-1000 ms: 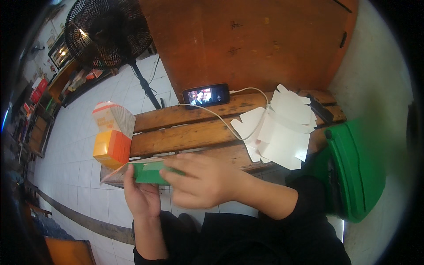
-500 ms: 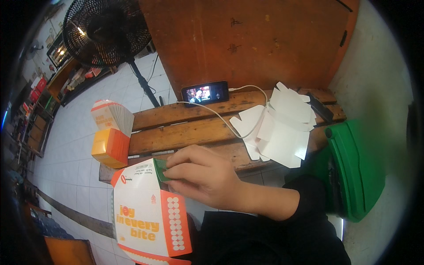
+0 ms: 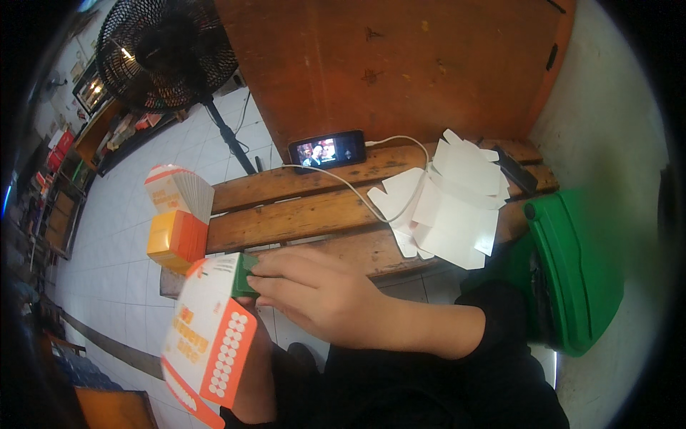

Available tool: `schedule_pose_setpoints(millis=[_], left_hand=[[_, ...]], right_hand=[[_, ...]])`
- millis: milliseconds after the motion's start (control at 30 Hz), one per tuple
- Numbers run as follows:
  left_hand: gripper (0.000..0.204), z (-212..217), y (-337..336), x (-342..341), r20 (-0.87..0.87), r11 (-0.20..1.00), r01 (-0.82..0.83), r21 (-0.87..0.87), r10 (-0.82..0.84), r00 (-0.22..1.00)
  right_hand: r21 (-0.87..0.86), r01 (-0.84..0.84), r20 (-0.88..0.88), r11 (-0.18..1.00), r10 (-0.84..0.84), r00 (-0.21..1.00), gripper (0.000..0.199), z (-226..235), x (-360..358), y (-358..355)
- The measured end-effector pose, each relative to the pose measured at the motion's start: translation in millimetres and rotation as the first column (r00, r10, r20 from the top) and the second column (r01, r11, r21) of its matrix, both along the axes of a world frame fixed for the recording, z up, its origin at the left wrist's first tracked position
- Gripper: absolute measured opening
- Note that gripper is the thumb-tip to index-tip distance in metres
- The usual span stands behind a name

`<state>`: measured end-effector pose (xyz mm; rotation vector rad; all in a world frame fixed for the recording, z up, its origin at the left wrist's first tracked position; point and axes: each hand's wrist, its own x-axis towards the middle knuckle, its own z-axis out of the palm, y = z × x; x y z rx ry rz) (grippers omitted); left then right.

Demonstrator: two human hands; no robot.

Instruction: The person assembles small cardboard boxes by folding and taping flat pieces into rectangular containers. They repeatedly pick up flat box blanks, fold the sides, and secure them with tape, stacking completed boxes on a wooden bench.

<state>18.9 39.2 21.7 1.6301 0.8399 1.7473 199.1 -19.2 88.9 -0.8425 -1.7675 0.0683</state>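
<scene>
The right hand (image 3: 321, 297) lies palm down, its fingers curled over the green top edge of a flat white-and-orange printed cardboard carton blank (image 3: 209, 332), gripping it there. The blank hangs down and to the left of that hand, past the front edge of the slatted wooden bench surface (image 3: 300, 218), over the tiled floor (image 3: 114, 286). The left hand is hidden beneath the blank and the right hand, so its grip cannot be told.

Just left of the right hand and farther off, an orange folded cardboard box (image 3: 176, 239) sits at the surface's left end, with a stack of folded white-and-orange cartons (image 3: 179, 191) standing behind it. Beyond the hand, the slats lie bare up to a white cable (image 3: 350, 193) and a dark smartphone with a lit screen (image 3: 326, 151) propped against the wooden panel. To the right of the hand, a loose pile of flat white carton blanks (image 3: 450, 204) overhangs the front edge, close to a green plastic bin (image 3: 579, 272).
</scene>
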Motion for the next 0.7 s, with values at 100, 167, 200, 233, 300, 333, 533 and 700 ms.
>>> schedule_pose_setpoints(millis=[100, 167, 200, 233, 300, 333, 533, 700], left_hand=[[0.043, -1.4, -2.9, -1.3, -0.004, 1.000, 0.015, -0.001, -0.015, 1.000], [0.044, -1.1, -7.9, -2.0, -0.019, 0.999, 0.032, -0.008, -0.032, 0.999], [0.044, 0.3, -10.2, -2.5, -0.037, 0.999, 0.040, -0.016, -0.041, 0.998], [0.044, 2.8, -14.3, -3.4, -0.060, 0.999, 0.035, -0.030, -0.036, 0.998], [0.045, 10.0, -18.7, -4.5, -0.066, 0.994, 0.002, -0.108, -0.009, 0.998], [0.044, 14.1, -20.3, -4.3, -0.059, 0.987, -0.025, -0.158, 0.016, 0.998], [0.041, 21.3, -26.2, 8.0, -0.161, 0.988, 0.136, -0.079, -0.147, 0.976], [0.076, 19.5, -27.1, 13.3, -0.532, 0.981, 0.151, 0.121, -0.065, 0.844]], right_hand=[[-0.004, 0.009, 0.002, 1.000, -0.009, 1.000, 0.028, -5.6, -1.4, 0.6], [-0.029, 0.022, 0.047, 0.999, -0.021, 0.999, 0.032, -7.6, -1.6, 1.0], [-0.014, 0.036, 0.069, 0.999, -0.035, 0.997, 0.030, -7.4, -3.9, 2.3], [0.002, 0.050, 0.089, 0.999, -0.050, 0.995, 0.029, -6.4, -6.2, 3.5], [-0.034, 0.025, 0.095, 0.999, -0.022, 0.995, 0.028, -2.7, -6.8, 3.8], [-0.087, -0.014, 0.079, 0.996, 0.021, 0.997, 0.029, -0.4, -5.0, 2.4], [-0.023, -0.025, -0.002, 0.999, 0.025, 1.000, 0.038, 7.8, -0.4, -5.3], [0.122, 0.118, 0.056, 0.986, -0.125, 0.991, 0.034, 7.1, -4.0, -1.4]])
